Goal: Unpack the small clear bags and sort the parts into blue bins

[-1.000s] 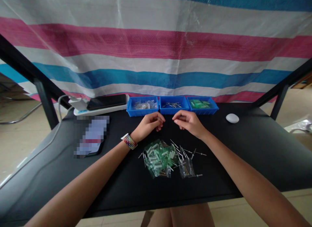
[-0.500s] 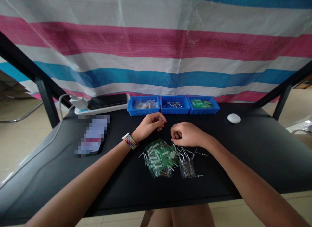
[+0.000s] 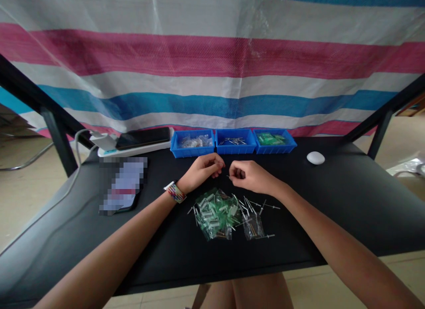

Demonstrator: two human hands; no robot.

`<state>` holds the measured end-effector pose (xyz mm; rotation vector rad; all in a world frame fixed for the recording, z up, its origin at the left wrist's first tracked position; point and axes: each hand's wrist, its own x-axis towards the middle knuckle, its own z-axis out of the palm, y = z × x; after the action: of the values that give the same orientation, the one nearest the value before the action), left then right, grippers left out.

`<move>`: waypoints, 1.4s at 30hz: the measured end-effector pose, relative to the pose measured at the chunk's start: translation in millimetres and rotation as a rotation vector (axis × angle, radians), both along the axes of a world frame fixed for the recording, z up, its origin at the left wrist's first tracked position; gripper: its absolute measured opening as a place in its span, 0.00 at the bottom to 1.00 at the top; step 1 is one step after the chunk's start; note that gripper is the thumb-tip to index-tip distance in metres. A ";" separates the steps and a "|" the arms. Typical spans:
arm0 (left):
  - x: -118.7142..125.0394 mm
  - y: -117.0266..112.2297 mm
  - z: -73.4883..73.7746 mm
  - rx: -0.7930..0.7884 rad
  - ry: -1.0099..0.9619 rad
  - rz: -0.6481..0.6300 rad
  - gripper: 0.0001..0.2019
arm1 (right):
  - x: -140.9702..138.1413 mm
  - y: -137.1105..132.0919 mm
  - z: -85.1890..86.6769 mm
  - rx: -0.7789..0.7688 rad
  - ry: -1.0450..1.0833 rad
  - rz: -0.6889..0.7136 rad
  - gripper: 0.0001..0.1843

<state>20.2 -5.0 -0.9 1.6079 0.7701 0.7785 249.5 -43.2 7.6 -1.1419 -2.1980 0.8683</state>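
My right hand (image 3: 247,175) is closed in a pinch above the pile. A thin metal tip, apparently of a blind rivet (image 3: 228,176), pokes out from its fingertips toward the left. Just left of it, my left hand (image 3: 206,168) has its fingers curled inward, and whatever is in them is hidden. Below the hands lies a heap of small green and clear plastic bags (image 3: 214,214). Loose silver blind rivets (image 3: 245,205) are scattered to its right, beside a clear bag with brass-coloured pins (image 3: 253,227).
Behind the hands stand three blue bins: a left bin (image 3: 192,154) of clear bags, a middle bin (image 3: 235,148) of rivets and a right bin (image 3: 277,148) of green bags. A power strip (image 3: 142,147), a phone (image 3: 124,185) and a white mouse (image 3: 315,158) lie around.
My right hand has lifted away from the scattered rivets and moved slightly up and left, closer to my left hand, with the thin metal tip now showing. The view has shifted slightly.
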 end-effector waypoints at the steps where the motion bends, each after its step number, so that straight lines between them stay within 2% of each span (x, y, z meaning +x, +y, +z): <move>1: 0.2 -0.3 0.3 0.005 0.012 -0.008 0.12 | -0.5 1.7 -2.6 -0.027 0.080 -0.011 0.04; 6: 0.5 -0.5 0.9 0.032 0.043 -0.048 0.13 | -7.1 2.7 -9.0 -0.059 0.319 -0.052 0.04; 17: -0.3 1.2 1.6 0.058 0.063 -0.103 0.09 | -11.8 1.2 -12.8 -0.057 0.388 -0.109 0.10; 20: -0.6 1.4 1.1 0.066 0.058 -0.076 0.08 | -12.6 1.5 -12.6 -0.072 0.428 -0.128 0.10; 26: -0.5 1.4 1.5 0.005 -0.044 0.026 0.08 | -9.5 7.3 -14.0 -0.206 0.616 -0.226 0.20; 32: 1.0 1.2 1.4 0.001 -0.081 0.055 0.11 | -6.3 10.4 -13.2 -0.277 0.608 -0.253 0.24; 42: -0.4 1.8 -0.9 -0.060 -0.138 0.072 0.13 | -7.3 8.0 -10.0 -0.239 0.607 -0.222 0.19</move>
<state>19.7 -3.2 -1.8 1.4629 0.7479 0.9004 242.2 -35.3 -2.4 -1.0273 -1.4790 1.2103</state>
